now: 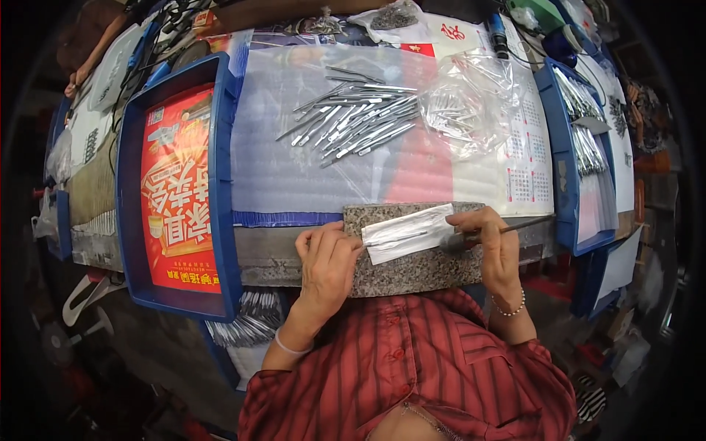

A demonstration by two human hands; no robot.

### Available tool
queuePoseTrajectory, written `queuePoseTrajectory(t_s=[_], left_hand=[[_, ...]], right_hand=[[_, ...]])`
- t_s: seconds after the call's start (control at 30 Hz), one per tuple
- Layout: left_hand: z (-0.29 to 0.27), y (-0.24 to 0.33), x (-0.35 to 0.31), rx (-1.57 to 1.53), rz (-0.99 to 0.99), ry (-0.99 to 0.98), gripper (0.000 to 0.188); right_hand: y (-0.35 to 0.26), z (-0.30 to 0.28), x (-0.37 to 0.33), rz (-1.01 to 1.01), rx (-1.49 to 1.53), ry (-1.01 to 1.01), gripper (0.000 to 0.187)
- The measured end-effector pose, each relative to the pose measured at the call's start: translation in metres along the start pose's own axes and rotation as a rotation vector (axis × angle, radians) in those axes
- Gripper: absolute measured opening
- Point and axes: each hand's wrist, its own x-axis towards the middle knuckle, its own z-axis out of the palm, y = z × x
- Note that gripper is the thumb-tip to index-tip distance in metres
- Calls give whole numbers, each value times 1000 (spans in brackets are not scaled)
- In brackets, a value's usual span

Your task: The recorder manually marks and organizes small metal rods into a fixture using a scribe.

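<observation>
On a speckled granite slab (412, 278) close to my body lies a folded white sheet (434, 220). A thin metal strip (401, 241) rests across it. My left hand (325, 257) pinches the strip's left end at the slab's left side. At the sheet's right end, my right hand (497, 250) grips a hammer (457, 241), its dark head low over the slab and its handle pointing right. Whether the head touches the sheet cannot be told. Beyond the slab, many similar metal strips (360, 121) lie in a loose pile on a plastic-covered surface.
A blue tray (229, 184) lined with red printed card stands at left. Right of the pile sits a clear plastic bag (467, 110) of metal pieces. Another blue tray (566, 176) holds strips at far right. More strips (250, 320) fill a container below left. Someone's hand (76, 81) shows top left.
</observation>
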Motion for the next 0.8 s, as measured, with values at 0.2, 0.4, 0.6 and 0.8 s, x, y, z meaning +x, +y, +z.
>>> queuePoseTrajectory(t_s=[0.2,0.4,0.6,0.8], left_hand=[[-5,4,-12,0,-27,44,16],[-25,18,-24,-53,-102,74,15],[-37,28,-34,-160,-127,112,14],[-47,30,-49,-350,-295,68,13]], right_hand=[[-1,3,-5,216,170,-56,26],[1,16,-7,278,340,-222,25],[-10,40,-12,332,421,-360,16],[-17,48,-15,319,364,-377,13]])
